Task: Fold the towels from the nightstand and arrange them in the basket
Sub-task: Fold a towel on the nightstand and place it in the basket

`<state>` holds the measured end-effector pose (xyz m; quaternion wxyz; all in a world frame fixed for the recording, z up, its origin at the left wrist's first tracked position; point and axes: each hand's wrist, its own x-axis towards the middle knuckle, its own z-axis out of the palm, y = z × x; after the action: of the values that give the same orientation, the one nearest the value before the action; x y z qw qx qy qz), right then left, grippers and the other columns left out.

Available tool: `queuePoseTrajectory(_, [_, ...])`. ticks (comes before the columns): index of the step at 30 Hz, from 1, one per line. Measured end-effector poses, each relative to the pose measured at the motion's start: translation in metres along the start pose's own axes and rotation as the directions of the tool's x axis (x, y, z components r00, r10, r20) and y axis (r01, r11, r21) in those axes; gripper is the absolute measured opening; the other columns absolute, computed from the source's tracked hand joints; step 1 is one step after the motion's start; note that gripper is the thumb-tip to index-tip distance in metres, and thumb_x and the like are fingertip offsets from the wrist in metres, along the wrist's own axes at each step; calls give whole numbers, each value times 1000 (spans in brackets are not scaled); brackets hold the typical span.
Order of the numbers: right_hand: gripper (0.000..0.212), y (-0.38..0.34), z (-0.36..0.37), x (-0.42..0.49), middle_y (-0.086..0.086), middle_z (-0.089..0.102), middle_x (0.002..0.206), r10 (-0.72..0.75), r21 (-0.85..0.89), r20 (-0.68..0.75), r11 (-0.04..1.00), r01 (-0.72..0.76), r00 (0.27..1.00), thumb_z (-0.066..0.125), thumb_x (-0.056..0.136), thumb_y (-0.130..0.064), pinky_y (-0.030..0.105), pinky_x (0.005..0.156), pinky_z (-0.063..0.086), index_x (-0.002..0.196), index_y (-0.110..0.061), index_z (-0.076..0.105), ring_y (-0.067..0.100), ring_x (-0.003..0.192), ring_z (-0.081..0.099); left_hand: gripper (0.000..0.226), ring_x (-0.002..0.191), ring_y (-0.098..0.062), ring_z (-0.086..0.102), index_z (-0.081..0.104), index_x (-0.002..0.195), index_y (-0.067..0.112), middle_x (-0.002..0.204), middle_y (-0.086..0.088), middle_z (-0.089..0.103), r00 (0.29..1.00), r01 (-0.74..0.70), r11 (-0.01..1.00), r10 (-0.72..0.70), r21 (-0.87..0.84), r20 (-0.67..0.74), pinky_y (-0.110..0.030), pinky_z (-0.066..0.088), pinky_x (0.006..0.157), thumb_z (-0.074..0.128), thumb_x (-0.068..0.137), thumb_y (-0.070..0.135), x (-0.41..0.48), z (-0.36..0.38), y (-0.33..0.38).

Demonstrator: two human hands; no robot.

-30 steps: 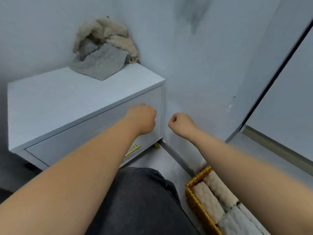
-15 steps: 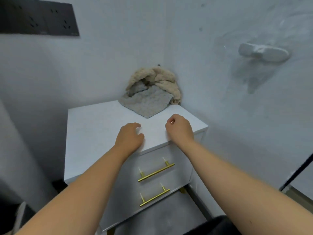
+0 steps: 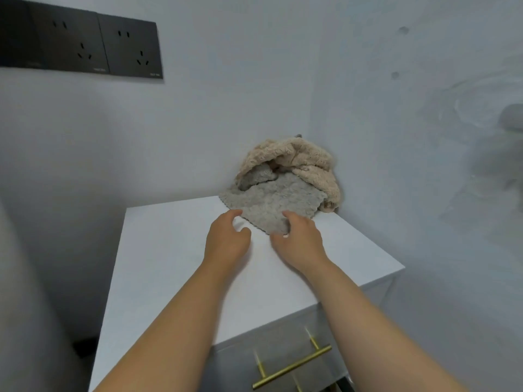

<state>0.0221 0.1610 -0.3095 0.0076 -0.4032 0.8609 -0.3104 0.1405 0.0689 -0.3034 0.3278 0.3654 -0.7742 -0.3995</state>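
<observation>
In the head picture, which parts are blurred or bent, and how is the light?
Head view: grey towel, left hand and right hand are fairly sharp; the far right wall is smeared. Head view: the socket panel runs slanted, likely wide-angle distortion; light is soft, shadows faint.

Pale grey walls [image 3: 226,108] are meeting in a corner, with soft, even light falling across them. A row of dark socket plates [image 3: 82,49] is sitting high on the left wall. A white nightstand [image 3: 175,264] is standing pushed into the corner, its brass drawer handle [image 3: 293,366] showing at the front. Small scuffs [image 3: 403,30] are marking the right wall, where a blurred pale fixture [image 3: 510,120] is jutting out.
</observation>
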Motion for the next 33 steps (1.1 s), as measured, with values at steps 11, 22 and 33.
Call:
queuePoseTrajectory(11, [31, -6, -11, 3, 2, 51, 66, -50, 7, -54, 999, 50, 997, 58, 87, -15, 28, 60, 33, 59, -16, 45, 20, 70, 47, 49, 133, -15, 39, 53, 133, 20, 142, 1, 47, 1000, -11, 998, 11, -66, 12, -23, 30, 102, 46, 88, 1, 0, -11, -4])
queuePoseTrajectory(22, [27, -23, -60, -9, -2, 67, 111, -120, -32, 368, 989, 142, 922, 53, 95, -38, 25, 83, 45, 112, -21, 65, 17, 102, 61, 32, 127, -15, 47, 60, 127, 16, 135, 0, 56, 998, -32, 999, 29, 39, 62, -18, 30, 98, 46, 98, 18, 4, -32, -18])
queuePoseTrajectory(33, [28, -36, -81, -22, 2, 74, 84, -92, 28, 573, 995, 92, 814, 56, 93, -31, 14, 59, 48, 105, -9, 69, 11, 68, 66, 33, 123, -19, 41, 64, 107, 28, 112, 4, 62, 979, -116, 647, -55, 754, 198, -51, 15, 110, 37, 97, 42, 4, -66, -14])
